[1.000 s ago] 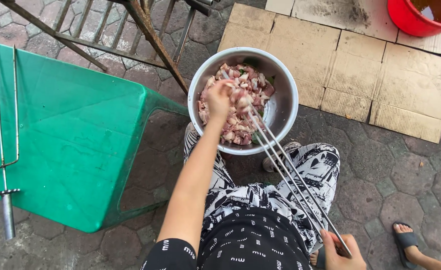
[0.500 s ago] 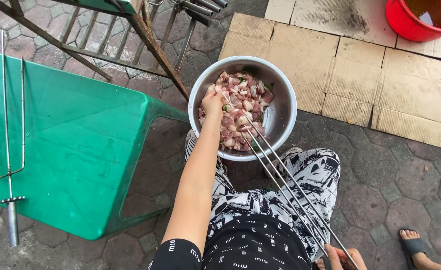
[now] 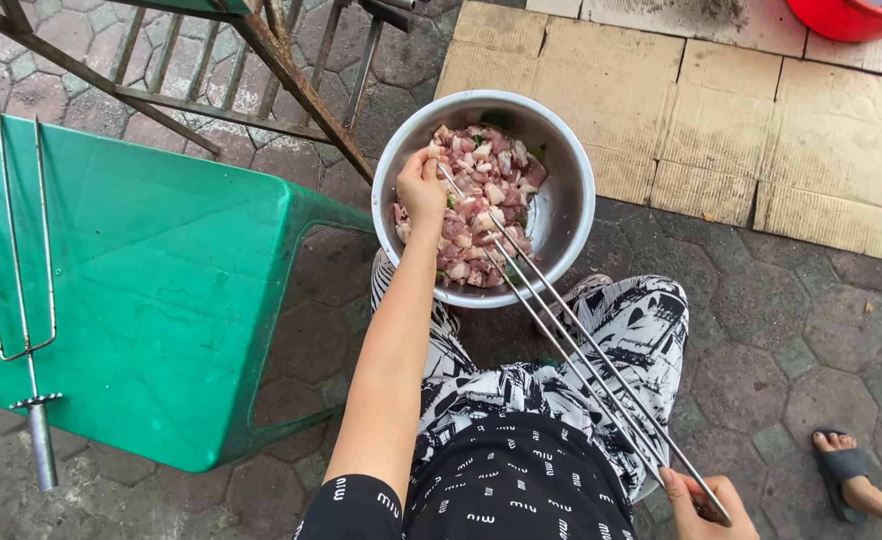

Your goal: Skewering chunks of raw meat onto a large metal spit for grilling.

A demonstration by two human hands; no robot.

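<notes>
Left hand (image 3: 421, 185) has lifted from flat among the meat (image 3: 476, 205) a second ago and now sits at the bowl's (image 3: 566, 215) left rim, fingers pinched on a small piece beside the skewer (image 3: 561, 320) tips. I read that as a piece picked out and brought to the prongs. Right hand (image 3: 706, 505), nearest me below the bowl, is closed round the skewer handle, prongs resting across the meat. Left of the bowl lies a second fork (image 3: 16, 280) on the green stool (image 3: 161, 300).

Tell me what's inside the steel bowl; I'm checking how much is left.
The bowl holds raw meat chunks, heaped toward its left. The left hand and skewer tips cover some; the bottom beneath the meat is hidden.
</notes>
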